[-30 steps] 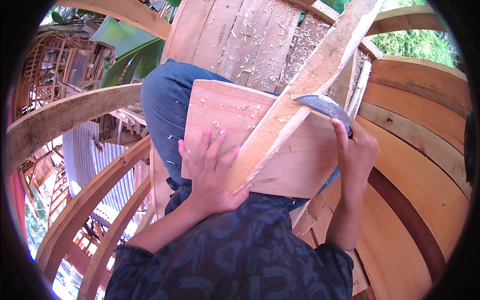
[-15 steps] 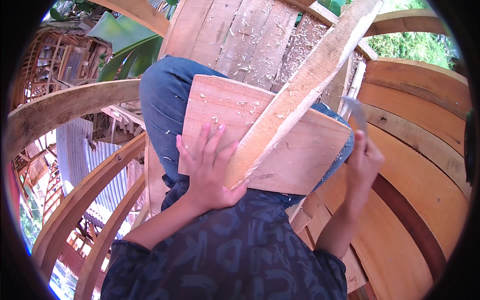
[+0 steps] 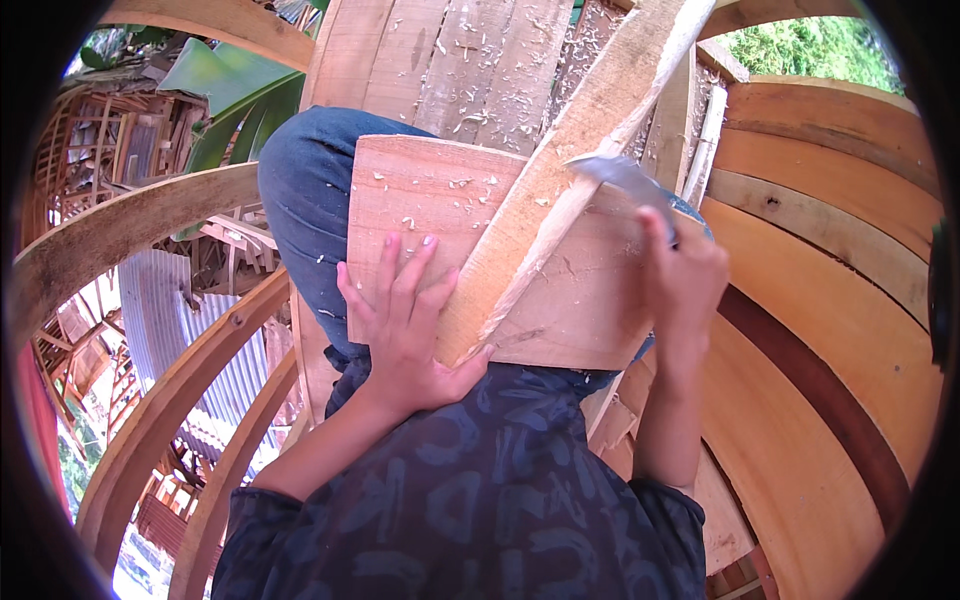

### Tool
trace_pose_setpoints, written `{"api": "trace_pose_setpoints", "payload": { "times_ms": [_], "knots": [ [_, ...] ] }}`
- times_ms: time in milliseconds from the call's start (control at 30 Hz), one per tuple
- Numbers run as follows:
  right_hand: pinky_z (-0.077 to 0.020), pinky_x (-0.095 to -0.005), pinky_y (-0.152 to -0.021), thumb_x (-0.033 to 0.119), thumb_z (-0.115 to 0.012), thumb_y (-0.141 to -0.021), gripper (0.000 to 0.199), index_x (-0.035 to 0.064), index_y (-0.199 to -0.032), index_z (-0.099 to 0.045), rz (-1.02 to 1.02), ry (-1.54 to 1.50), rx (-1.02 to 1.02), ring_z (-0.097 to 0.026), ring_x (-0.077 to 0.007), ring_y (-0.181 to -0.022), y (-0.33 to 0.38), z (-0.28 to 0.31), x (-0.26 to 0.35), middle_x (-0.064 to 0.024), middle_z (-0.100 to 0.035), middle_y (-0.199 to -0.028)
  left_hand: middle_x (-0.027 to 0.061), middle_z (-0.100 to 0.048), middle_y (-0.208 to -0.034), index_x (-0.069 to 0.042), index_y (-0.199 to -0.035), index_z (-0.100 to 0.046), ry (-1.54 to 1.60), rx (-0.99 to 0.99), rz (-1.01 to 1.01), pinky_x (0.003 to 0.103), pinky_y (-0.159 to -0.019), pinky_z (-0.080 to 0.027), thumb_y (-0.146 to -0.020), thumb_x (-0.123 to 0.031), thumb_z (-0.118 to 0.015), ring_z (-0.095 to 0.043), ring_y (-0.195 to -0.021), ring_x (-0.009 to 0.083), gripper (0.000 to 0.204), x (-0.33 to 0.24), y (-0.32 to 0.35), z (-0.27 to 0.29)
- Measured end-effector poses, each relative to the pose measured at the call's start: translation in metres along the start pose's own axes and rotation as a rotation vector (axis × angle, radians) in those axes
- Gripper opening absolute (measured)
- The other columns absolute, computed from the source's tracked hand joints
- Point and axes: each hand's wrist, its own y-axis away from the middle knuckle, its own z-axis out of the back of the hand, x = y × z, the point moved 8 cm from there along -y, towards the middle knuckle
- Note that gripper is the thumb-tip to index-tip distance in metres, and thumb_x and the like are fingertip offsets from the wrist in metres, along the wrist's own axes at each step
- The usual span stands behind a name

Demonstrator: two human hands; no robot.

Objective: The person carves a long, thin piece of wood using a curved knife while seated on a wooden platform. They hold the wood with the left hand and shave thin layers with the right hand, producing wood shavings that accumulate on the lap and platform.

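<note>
A long, rough-edged wooden strip (image 3: 560,180) lies slanting across a flat wooden board (image 3: 420,205) on my lap. My left hand (image 3: 405,335) has its fingers spread on the board, and the strip's near end is held between its forefinger and thumb. In my right hand (image 3: 685,285) is the handle of a curved-blade knife (image 3: 625,178), closed in the fingers. The blade's tip meets the strip's right edge, about midway along its visible length. Pale shavings lie on the board.
Planks (image 3: 490,75) strewn with shavings stretch out ahead of my knees. Curved wooden ribs (image 3: 190,385) rise on the left, with corrugated metal sheet (image 3: 155,300) beyond them. Curved side planking (image 3: 800,300) stands close to my right arm. A large green leaf (image 3: 235,90) hangs at the far left.
My right hand has brought the knife leftward from beyond the board's right edge onto the strip. My left hand keeps its hold; the whole view has shifted slightly.
</note>
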Motion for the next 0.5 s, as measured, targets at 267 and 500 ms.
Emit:
{"api": "trace_pose_setpoints", "payload": {
  "times_ms": [267, 500],
  "knots": [
    [-0.0376, -0.0379, -0.049, 0.051, -0.060, -0.090, 0.059, -0.0021, -0.065, -0.060, -0.332, -0.232, 0.038, -0.043, -0.0223, -0.046, -0.002, 0.021, -0.079, -0.0160, -0.049, -0.049, 0.0174, -0.041, -0.144, -0.009, -0.122, -0.053, -0.005, 0.000, 0.007, 0.069, -0.107, 0.006, -0.065, -0.044, -0.073, -0.023, -0.142, 0.0431, 0.070, 0.010, -0.003, -0.006],
    [-0.0399, -0.0378, -0.042, 0.061, -0.068, -0.077, 0.062, 0.0055, -0.056, -0.051, 0.182, -0.102, 0.153, -0.054, -0.0296, -0.043, 0.033, 0.002, 0.051, -0.0119, -0.051, -0.049, 0.0202, -0.039, -0.145, -0.008, -0.123, -0.050, -0.035, 0.019, -0.014, 0.066, -0.108, 0.005, -0.067, -0.046, -0.074, -0.021, -0.142, 0.0450, 0.072, -0.008, 0.001, 0.009]
  ]
}}
